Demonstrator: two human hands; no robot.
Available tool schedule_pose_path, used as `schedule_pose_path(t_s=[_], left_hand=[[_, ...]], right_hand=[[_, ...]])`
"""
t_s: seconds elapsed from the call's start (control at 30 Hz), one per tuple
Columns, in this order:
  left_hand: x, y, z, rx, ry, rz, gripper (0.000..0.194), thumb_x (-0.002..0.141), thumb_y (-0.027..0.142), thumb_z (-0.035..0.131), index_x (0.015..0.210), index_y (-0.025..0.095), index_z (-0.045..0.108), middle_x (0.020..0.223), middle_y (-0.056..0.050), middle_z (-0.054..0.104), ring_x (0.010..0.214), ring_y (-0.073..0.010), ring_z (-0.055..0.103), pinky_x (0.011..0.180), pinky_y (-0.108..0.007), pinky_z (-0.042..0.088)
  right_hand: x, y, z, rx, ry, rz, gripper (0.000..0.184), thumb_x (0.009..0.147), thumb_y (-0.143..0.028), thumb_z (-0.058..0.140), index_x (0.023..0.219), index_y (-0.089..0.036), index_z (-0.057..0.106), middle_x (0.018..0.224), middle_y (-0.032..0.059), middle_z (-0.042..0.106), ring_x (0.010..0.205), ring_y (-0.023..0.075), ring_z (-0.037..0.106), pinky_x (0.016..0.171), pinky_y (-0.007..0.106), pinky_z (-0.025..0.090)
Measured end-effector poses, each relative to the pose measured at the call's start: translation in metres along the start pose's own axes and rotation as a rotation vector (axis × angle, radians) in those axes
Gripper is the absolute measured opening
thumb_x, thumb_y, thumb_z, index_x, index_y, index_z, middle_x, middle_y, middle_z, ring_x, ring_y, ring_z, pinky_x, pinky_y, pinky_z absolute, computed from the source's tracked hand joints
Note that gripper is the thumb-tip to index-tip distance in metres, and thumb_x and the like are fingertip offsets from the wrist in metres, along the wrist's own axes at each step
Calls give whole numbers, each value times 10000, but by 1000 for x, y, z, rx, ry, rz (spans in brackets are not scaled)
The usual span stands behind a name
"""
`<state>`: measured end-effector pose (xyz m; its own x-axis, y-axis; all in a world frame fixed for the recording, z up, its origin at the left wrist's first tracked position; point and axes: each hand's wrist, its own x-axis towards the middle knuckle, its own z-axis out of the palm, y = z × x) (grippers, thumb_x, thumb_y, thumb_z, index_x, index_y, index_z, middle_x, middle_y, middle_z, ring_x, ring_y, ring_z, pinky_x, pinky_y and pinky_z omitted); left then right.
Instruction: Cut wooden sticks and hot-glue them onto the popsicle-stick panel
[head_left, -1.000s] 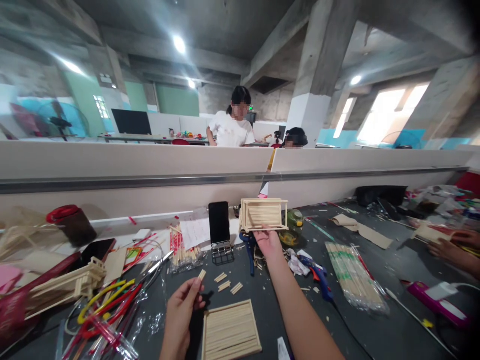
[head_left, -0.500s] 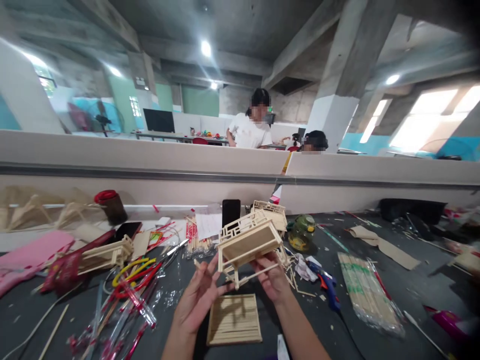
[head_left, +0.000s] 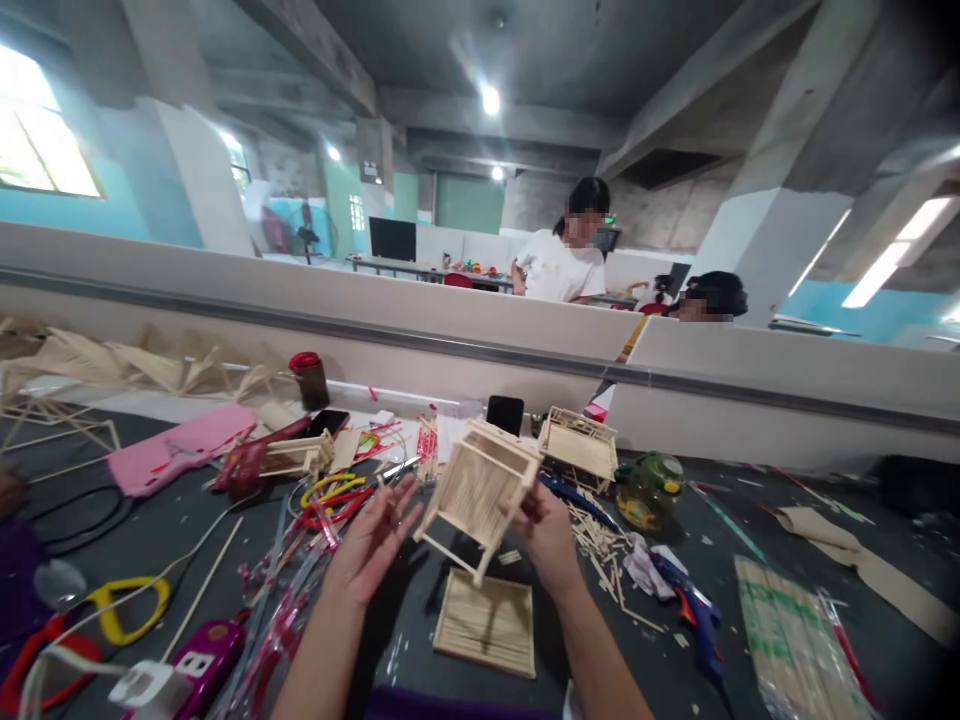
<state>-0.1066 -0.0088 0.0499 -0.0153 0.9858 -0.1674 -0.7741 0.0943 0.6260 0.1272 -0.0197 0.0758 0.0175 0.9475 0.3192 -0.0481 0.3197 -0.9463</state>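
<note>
A small piece of furniture built from thin wooden sticks, like a model chair or cabinet (head_left: 480,490), hangs tilted above the table. My right hand (head_left: 547,530) grips its right side, the fingers partly hidden behind it. To the left of the model, my left hand (head_left: 379,530) is apart from it, thumb and forefinger pinched on what looks like a short wooden stick (head_left: 383,484), its other fingers loosely spread. Below lies a flat stick panel (head_left: 486,622) with a raised rim. Behind the model stands another stick-built piece (head_left: 577,445) with a lattice back.
Scattered stick offcuts (head_left: 604,560) and a blue glue gun (head_left: 697,620) lie at the right, near bagged sticks (head_left: 795,640) and a green jar (head_left: 649,490). Leftward are yellow-handled scissors (head_left: 131,610), a purple power strip (head_left: 206,660) and plastic wrappers. A low partition (head_left: 450,345) borders the back; people are beyond.
The view has swung left. My right hand has turned the model so that its slatted panel faces me. My left hand has come away from the model's left side.
</note>
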Motion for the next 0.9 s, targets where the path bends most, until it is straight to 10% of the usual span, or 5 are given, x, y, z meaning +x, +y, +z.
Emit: schedule_pose_path(t_s=[0.3, 0.9], left_hand=[[-5, -13, -47, 318, 668, 740, 321, 681, 427, 701, 847, 154, 668, 788, 0, 669, 669, -125, 595, 673, -234, 487], [-7, -18, -50, 497, 665, 722, 402, 690, 519, 648, 864, 158, 691, 867, -63, 713, 801, -201, 628, 704, -275, 478]], right_hand=[[35, 21, 78, -1131, -186, -509, 175, 826, -157, 485, 960, -198, 590, 867, 40, 659, 784, 170, 599, 670, 234, 379], [66, 47, 113, -1410, -460, -578, 204, 876, -114, 430, 1008, -169, 574, 934, 99, 633, 887, 228, 540, 698, 290, 369]])
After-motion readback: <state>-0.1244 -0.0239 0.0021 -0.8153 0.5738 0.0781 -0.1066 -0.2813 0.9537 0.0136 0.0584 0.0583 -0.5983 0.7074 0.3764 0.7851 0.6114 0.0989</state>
